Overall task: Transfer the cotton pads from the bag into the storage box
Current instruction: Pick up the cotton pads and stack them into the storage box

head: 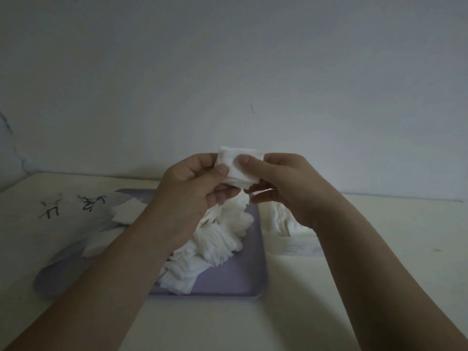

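Currently, left hand (187, 193) and right hand (291, 188) pinch a stack of cotton pads (234, 173) at its left and right edges — judged light, soft, compressible; hold across flat faces.

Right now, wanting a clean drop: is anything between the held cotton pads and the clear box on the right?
Nothing separate. The stack of cotton pads, pinched by the left hand and right hand, hangs above the lavender tray; only the right wrist overlaps the clear box.
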